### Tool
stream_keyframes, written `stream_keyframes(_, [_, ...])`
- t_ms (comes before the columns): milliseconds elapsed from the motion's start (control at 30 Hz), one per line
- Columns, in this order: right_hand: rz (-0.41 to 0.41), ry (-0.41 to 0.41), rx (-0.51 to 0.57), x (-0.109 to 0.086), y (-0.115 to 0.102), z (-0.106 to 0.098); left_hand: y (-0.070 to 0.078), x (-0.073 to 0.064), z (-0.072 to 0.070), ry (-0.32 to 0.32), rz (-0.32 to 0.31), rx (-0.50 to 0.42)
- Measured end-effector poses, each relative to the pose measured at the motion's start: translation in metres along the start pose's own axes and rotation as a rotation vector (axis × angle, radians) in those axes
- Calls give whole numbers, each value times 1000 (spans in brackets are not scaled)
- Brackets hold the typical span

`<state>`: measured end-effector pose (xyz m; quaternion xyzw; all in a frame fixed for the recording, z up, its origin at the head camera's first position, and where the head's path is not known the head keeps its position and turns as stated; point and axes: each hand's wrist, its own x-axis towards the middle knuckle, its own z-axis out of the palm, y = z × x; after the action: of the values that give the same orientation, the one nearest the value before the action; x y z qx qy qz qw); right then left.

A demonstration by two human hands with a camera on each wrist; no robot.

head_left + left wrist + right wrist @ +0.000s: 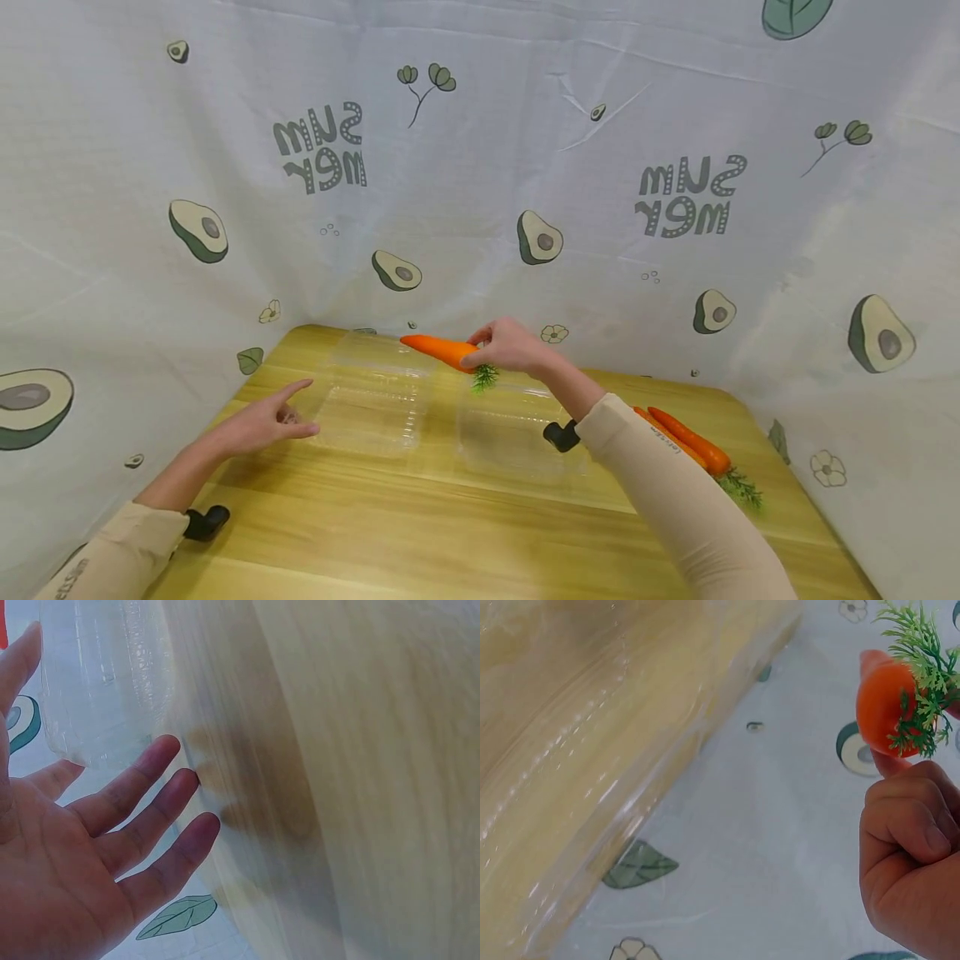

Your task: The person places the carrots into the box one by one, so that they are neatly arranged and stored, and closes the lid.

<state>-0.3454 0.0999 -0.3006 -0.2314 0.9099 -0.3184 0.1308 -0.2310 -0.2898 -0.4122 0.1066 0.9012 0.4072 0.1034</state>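
Note:
My right hand (510,346) pinches a carrot (442,350) near its leafy top, with the orange tip pointing left above the clear containers. In the right wrist view the carrot's blunt end (885,709) and green leaves (922,682) face the camera, and the other fingers are curled below. My left hand (262,425) is held with its fingers spread beside the left clear plastic container (367,417), holding nothing. The left wrist view shows the left palm (52,855) and that container (105,682) just beyond the fingers. A second clear container (510,433) stands to the right, below my right hand.
More carrots (690,442) with green tops lie at the right of the wooden table (420,533), partly hidden by my right sleeve. A white curtain (465,183) printed with avocados hangs behind the table and at its sides.

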Motion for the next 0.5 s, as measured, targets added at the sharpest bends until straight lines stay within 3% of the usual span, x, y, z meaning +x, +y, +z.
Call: stream_keyframes(500, [-87, -86, -35, 33, -18, 40, 4, -1, 1, 3, -13, 21])
